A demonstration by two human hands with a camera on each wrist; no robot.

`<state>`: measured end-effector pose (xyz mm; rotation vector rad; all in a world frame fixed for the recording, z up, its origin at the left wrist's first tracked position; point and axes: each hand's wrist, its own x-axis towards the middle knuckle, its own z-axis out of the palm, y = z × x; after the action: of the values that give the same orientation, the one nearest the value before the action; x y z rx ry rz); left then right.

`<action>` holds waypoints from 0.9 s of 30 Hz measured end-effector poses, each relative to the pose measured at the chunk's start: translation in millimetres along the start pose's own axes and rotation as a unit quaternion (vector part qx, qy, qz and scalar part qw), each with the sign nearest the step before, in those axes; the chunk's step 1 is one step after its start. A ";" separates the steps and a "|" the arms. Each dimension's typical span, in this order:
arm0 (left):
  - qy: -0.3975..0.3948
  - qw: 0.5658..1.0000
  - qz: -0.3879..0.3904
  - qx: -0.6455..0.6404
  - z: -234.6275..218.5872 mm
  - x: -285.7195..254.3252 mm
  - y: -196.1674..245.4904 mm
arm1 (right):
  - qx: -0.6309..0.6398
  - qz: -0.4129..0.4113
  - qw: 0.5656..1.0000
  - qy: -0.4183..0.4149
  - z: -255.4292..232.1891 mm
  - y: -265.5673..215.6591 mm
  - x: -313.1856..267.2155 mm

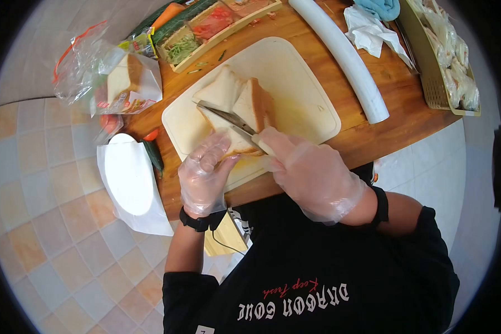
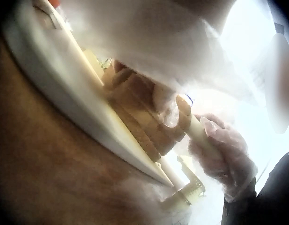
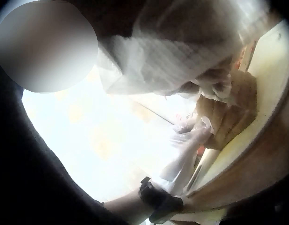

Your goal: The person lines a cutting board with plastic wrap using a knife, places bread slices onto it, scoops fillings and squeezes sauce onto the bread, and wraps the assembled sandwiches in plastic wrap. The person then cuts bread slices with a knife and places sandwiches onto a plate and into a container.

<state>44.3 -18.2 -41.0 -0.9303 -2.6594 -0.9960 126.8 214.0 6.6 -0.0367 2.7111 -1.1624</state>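
A stack of white sandwich bread (image 1: 221,92) with brown crusts lies on a cream cutting board (image 1: 309,106). My right hand (image 1: 317,178), in a clear plastic glove, grips the pale handle of a knife (image 1: 226,115). The steel blade runs diagonally across the top of the bread, its tip toward the far left. At the near left corner my gloved left hand (image 1: 203,172) holds the bread, fingers on top and thumb against the side. In the left wrist view, several layers show in the side of the bread (image 2: 139,126), with the thumb pressed to it.
Behind the board stands a divided tray (image 1: 192,53) of shredded fillings. Bagged bread (image 1: 122,80) is at the left, near a cucumber piece (image 1: 153,155) and a white oval (image 1: 129,175). A white roll (image 1: 345,61) and a basket (image 1: 437,83) of wrapped items are at the right.
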 end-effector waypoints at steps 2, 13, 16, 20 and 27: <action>-0.001 1.000 0.008 0.012 -0.8 1.9 2.8 | 0.017 -0.041 0.999 0.008 -2.3 -2.7 6.9; 0.012 1.000 0.016 -0.006 1.6 0.3 -1.2 | -0.014 -0.074 0.996 0.046 6.0 20.8 -22.7; 0.015 1.000 0.012 -0.008 1.4 -1.6 -1.8 | -0.007 -0.074 0.997 0.038 4.2 20.3 -34.1; 0.018 1.000 0.010 -0.003 2.7 -1.0 -1.8 | 0.034 0.011 0.999 -0.003 -1.4 15.4 -33.5; 0.011 1.000 -0.001 -0.024 3.7 -3.8 -5.7 | 0.014 0.029 0.999 -0.006 12.0 9.2 -19.2</action>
<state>44.2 -21.1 -48.3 -0.9203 -2.6291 -1.0696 148.3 213.7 -4.9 0.0368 2.6663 -1.1785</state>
